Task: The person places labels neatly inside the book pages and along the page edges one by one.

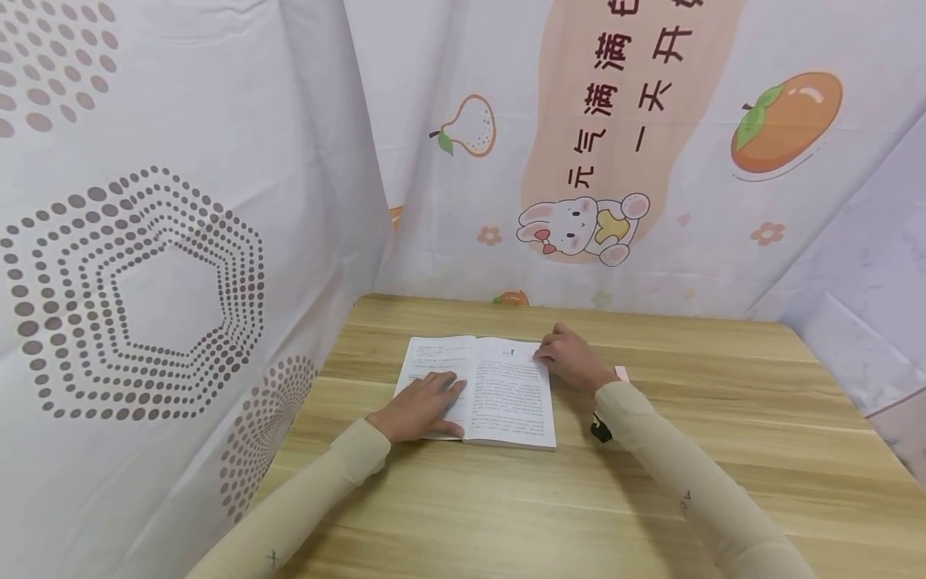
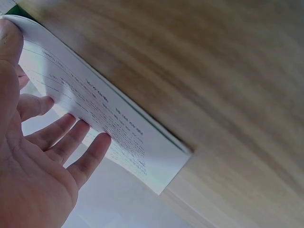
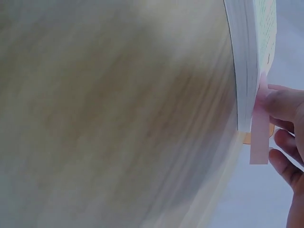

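An open book [image 1: 510, 394] lies on the wooden table, printed text on both pages. My left hand [image 1: 423, 408] rests on the left page near the spine, fingers spread; in the left wrist view its fingertips [image 2: 102, 137] touch the printed page [image 2: 109, 114]. At the upper right corner of the book is my right hand [image 1: 571, 359]. Between its thumb and fingers [image 3: 285, 105] it pinches a pink paper strip [image 3: 259, 137] against the page edge. The strip's lower end sticks out past the book's thick page block [image 3: 244, 71].
A small black object [image 1: 600, 429] shows beneath the right wrist, and a small pink piece [image 1: 620, 373] beside the right cuff. The wooden table [image 1: 463, 515] reaches back to a printed white curtain [image 1: 448, 209]; another curtain [image 1: 304, 161] hangs along the left side.
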A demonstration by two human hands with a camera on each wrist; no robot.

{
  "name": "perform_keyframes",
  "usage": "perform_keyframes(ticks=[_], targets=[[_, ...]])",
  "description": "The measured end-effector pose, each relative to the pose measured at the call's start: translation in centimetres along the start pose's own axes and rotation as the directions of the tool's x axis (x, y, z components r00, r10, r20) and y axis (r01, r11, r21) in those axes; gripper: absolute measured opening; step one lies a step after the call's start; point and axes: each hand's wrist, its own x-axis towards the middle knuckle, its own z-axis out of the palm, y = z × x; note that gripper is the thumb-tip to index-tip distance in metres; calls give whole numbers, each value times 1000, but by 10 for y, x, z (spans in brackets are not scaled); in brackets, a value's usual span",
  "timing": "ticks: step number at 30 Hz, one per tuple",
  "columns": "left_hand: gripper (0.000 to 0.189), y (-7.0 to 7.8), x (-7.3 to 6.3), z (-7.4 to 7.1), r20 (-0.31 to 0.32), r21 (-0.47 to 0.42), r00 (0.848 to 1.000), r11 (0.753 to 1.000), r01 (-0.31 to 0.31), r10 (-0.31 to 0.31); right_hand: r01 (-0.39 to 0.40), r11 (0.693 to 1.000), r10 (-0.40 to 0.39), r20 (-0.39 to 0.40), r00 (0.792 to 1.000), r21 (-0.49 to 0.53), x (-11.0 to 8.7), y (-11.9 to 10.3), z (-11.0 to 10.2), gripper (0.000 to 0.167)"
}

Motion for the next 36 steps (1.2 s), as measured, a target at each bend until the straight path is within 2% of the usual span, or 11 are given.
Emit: perform_keyframes(ticks=[4,7,11,17,25,30,36], targets=[[93,-1,0,0,-3,4,1000,1000,-4,4,-8,999,9,36,999,-33,3,-4,-3,12],[93,0,0,-2,1,-3,1000,1000,0,0,54,992,-46,68,997,-111,4,-8,-6,13],[93,1,-1,-5,5,-11,1000,1000,2,-2,159,959,-136,112,984,-233,4,-13,-10,14],[93,2,-3,-5,1,-5,1000,1000,-3,3,174,927,-110,202,973,-333,0,-17,-8,22],[92,1,-4,-1,-17,1,1000,1000,-12,12,123,933,-53,209,977,-338,-7,-26,-5,31],[92,0,-4,0,-21,2,1000,1000,-15,15,120,931,-40,228,973,-345,-9,-27,-5,38],[92,0,-3,0,-21,-9,1000,1000,-15,14,108,939,-30,236,971,-327,-11,-25,-5,39]])
